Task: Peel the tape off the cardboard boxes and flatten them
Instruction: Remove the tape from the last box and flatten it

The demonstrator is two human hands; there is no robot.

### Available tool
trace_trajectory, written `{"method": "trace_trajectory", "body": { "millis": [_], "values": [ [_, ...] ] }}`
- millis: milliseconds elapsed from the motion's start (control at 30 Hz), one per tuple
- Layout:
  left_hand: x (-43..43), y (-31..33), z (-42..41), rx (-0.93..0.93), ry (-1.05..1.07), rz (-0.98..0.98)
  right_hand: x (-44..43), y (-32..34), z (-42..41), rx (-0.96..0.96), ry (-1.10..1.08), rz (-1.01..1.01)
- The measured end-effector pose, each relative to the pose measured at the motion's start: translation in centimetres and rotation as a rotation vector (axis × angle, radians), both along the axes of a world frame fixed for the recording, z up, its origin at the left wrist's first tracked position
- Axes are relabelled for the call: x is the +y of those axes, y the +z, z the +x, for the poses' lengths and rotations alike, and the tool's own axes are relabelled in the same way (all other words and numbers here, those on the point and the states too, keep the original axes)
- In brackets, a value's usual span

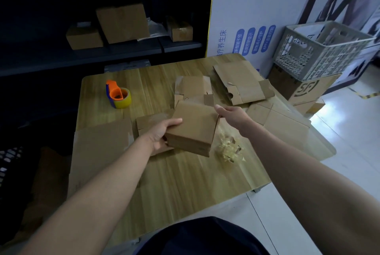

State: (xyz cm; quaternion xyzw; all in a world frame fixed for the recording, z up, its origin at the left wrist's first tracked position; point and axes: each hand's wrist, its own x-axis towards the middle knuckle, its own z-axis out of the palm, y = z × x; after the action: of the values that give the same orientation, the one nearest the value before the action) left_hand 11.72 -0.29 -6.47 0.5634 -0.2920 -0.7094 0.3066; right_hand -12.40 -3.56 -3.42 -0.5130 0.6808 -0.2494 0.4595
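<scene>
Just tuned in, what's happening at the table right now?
A person is working through cardboard boxes at a wooden table. The left hand grips a small, still-assembled box by its near left side. The right hand is at the box's far right corner; whether it grips there is unclear. Flattened boxes lie towards the table's far right, a wad of peeled tape lies beside the held box, and a tape dispenser stands far left.

head cam – looks forward, down | close over table [185,182]
</scene>
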Motion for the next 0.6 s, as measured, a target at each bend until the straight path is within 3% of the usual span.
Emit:
{"method": "trace_trajectory", "body": {
  "millis": [167, 233, 333, 400, 467, 600],
  "values": [
    [0.8, -0.8, -0.2, 0.111, 0.079, 0.128, 0.2, 0.8, -0.4, -0.198, 0.067, 0.027],
    [1.1, -0.9, -1.0, -0.112, 0.01, 0.064, 0.2, 1.1, 0.4, -0.145, 0.077, 0.033],
    [1.1, -0.7, -2.1, -0.467, 0.022, -0.222, 0.2, 0.8, 1.8, -0.017, 0.073, 0.062],
    [1.0, -0.3, -2.5, -0.534, 0.044, -0.436, 0.2, 0.0, 2.5, 0.03, 0.055, 0.073],
    [1.2, -0.3, -2.8, -0.554, -0.071, -0.57, 0.4, -0.8, 3.2, 0.066, 0.045, 0.09],
    [2.1, -2.5, -3.1, -0.774, -0.284, -0.632, 0.8, -2.7, 4.0, 0.067, 0.043, 0.121]
  ]
}}
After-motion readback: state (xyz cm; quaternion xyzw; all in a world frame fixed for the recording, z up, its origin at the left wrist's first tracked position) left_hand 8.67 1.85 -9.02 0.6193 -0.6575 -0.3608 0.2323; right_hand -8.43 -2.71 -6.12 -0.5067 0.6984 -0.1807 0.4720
